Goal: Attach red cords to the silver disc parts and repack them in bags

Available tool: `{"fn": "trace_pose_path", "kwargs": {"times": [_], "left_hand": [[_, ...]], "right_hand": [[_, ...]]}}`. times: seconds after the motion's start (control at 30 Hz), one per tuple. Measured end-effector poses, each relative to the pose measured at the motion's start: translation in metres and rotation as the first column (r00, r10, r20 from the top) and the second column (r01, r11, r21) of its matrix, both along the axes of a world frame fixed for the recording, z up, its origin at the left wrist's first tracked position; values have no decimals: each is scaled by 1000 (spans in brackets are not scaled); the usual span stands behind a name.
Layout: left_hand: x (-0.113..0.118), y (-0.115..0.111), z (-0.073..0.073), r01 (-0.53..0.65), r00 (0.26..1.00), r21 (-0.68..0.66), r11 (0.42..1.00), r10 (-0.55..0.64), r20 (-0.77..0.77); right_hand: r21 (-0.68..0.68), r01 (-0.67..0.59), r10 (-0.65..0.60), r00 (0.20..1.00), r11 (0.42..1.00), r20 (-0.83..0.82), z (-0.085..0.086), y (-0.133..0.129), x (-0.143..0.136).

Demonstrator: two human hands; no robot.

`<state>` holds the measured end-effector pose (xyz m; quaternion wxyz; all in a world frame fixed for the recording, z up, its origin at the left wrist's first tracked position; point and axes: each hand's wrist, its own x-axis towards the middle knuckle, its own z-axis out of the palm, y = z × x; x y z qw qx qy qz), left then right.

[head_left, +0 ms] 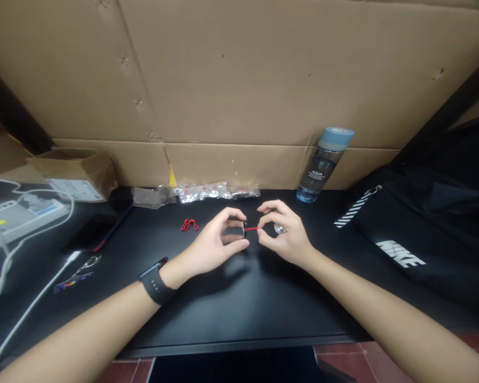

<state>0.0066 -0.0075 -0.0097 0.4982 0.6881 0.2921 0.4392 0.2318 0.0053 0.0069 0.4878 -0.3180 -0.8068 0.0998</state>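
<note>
My left hand (219, 239), with a black watch (156, 281) on its wrist, grips a small dark, thin-edged piece (245, 230) between thumb and fingers. From that piece a short red cord (253, 229) runs across to my right hand (283, 231), whose thumb and forefinger pinch its end. Within the curl of the right hand shows a small shiny silver, rounded thing (279, 229); its kind is unclear. A looped red cord (189, 225) lies on the black table (239, 314), left of my left hand.
Clear plastic packets (207, 191) lie along the cardboard wall (239, 80). A water bottle (321, 165) leans there, beside a black bag (415, 239). To the left are a cardboard box (75, 170), a phone (93, 231), a white cable (40, 298), a power strip (19, 221) and a keychain (77, 276).
</note>
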Motion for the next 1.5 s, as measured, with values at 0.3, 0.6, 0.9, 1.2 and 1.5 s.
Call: {"fn": "trace_pose_path", "kwargs": {"times": [0.3, 0.6, 0.9, 1.2, 1.5], "left_hand": [[-12, 5, 13, 232, 831, 413, 881, 41, -555], [-15, 6, 5, 338, 668, 450, 827, 126, -733], [-14, 6, -3, 330, 628, 437, 837, 151, -763], [-28, 18, -10, 226, 517, 412, 883, 250, -819], [-82, 51, 22, 140, 590, 537, 832, 366, -720]], "right_hand": [[-54, -61, 69, 985, 997, 157, -14, 8, 5], [-35, -47, 54, 975, 998, 216, -12, 17, 13], [-65, -31, 49, 954, 997, 295, -12, 17, 11], [-140, 119, -33, 865, 983, 500, 27, 34, 77], [-351, 72, 159, 795, 934, 585, 9, 39, 87]]}}
